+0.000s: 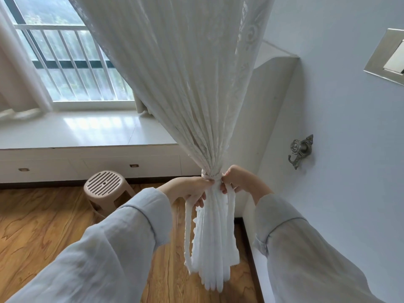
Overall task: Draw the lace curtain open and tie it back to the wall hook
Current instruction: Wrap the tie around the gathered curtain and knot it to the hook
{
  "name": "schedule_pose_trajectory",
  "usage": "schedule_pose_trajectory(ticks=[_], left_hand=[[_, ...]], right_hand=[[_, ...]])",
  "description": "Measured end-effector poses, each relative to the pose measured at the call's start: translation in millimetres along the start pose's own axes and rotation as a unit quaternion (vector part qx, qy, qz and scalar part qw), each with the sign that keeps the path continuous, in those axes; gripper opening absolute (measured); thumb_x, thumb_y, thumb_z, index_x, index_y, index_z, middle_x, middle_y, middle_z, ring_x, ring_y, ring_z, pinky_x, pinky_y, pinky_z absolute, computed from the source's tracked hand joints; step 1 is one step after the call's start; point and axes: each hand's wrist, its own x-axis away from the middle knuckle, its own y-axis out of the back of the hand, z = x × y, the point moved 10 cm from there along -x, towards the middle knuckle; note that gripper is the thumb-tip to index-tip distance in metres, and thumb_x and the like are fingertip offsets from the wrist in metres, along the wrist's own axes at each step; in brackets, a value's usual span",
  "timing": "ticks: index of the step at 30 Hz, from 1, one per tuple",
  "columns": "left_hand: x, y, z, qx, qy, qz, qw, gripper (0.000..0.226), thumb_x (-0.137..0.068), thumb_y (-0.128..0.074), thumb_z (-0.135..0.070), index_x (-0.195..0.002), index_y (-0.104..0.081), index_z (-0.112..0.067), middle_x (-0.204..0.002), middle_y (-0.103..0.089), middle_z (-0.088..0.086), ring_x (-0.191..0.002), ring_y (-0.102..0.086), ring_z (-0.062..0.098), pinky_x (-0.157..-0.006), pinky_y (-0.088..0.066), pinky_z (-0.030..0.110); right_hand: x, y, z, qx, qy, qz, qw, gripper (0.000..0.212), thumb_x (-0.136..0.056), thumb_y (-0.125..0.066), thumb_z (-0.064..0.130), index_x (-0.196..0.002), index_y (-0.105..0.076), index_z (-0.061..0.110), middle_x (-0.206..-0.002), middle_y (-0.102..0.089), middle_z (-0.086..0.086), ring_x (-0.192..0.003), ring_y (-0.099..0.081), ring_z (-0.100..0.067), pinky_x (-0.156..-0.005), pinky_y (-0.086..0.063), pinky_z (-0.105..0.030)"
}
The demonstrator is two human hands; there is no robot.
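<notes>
Here, in the head view, the white lace curtain (pixel 185 95) is already gathered into one bundle, cinched by a pale fabric tie-back band (pixel 210 177) wrapped round it. The left hand (pixel 188 189) pinches the band at the bundle's left side; the right hand (pixel 235 179) grips it on the right, one strap end dangling below each. I judge the tying is under way, the knot being snugged. The ornate silver metal wall hook (pixel 300 150) sits on the wall well to the right, bare, so the next move calls for carrying the band across and looping it on. Counted: one curtain, one band with two tails, one hook, one beige slotted plastic stool (pixel 104 186).
</notes>
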Motion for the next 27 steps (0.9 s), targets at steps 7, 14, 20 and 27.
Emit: schedule_pose_trajectory(ticks=[7, 14, 20, 27], left_hand=[[-5.3, -15.8, -10.1, 0.178, -0.035, 0.076, 0.98, 0.032, -0.098, -0.036, -0.032, -0.087, -0.052, -0.007, -0.076, -0.055, 0.01, -0.065, -0.061, 0.025, -0.074, -0.054, 0.04], [-15.5, -17.0, -15.9, 0.358, -0.041, 0.079, 0.93, 0.032, -0.091, -0.026, -0.004, -0.093, -0.058, -0.005, -0.086, -0.061, 0.009, -0.08, -0.061, 0.02, -0.084, -0.052, 0.035], [-11.3, -21.5, -24.6, 0.446, -0.04, 0.094, 0.889, 0.033, -0.081, -0.019, 0.003, -0.083, -0.052, -0.003, -0.081, -0.056, 0.013, -0.081, -0.061, 0.023, -0.087, -0.05, 0.038], [-9.2, -15.5, -24.2, 0.356, -0.036, 0.045, 0.933, 0.019, -0.08, -0.024, -0.005, -0.075, -0.041, -0.009, -0.049, -0.05, 0.006, -0.044, -0.048, 0.018, -0.053, -0.038, 0.023]], right_hand=[[0.2, -8.8, -16.3, -0.109, -0.029, 0.024, 0.993, 0.025, -0.085, -0.056, 0.003, -0.107, -0.06, -0.009, -0.095, -0.062, -0.019, -0.084, -0.06, -0.032, -0.077, -0.056, -0.039], [8.4, -17.4, -18.7, -0.149, -0.046, 0.037, 0.987, 0.021, -0.093, -0.05, 0.014, -0.1, -0.062, -0.002, -0.081, -0.062, -0.011, -0.064, -0.056, -0.021, -0.071, -0.046, -0.029], [6.1, -18.8, -10.8, -0.16, -0.024, 0.017, 0.987, 0.033, -0.095, -0.049, 0.02, -0.113, -0.06, -0.005, -0.087, -0.065, -0.012, -0.077, -0.062, -0.025, -0.073, -0.049, -0.03], [0.6, -22.5, -8.8, -0.233, -0.019, 0.002, 0.972, 0.033, -0.095, -0.049, 0.019, -0.066, -0.054, 0.005, -0.058, -0.057, -0.007, -0.05, -0.057, -0.017, -0.06, -0.051, -0.029]])
